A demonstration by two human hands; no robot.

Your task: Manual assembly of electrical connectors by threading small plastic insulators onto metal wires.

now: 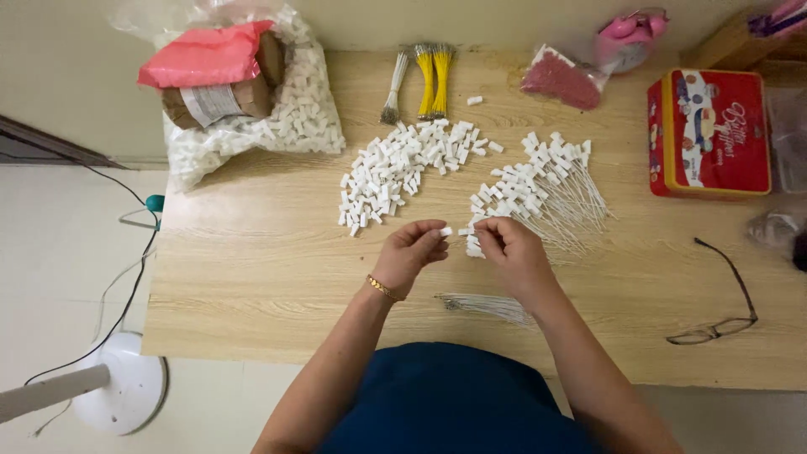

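Note:
My left hand [412, 252], with a gold bracelet on its wrist, pinches a small white plastic connector [446, 231] at its fingertips. My right hand [508, 248] pinches another small white piece with a thin wire [465, 232], close beside it. Both hands hover over the wooden table [252, 277]. Just beyond them lies a curved heap of loose white connectors [395, 172]. To its right lies a pile of connectors fitted on thin white wires [546, 189]. A bundle of bare white wires [487, 304] lies under my right forearm.
A clear bag of white connectors [294, 118] with a pink-topped parcel [210, 71] stands at the back left. Yellow and white wire bundles [424, 80], a pink bag [559, 80], a red tin [708, 134] and eyeglasses [719, 324] lie around. A fan base [118, 382] stands on the floor.

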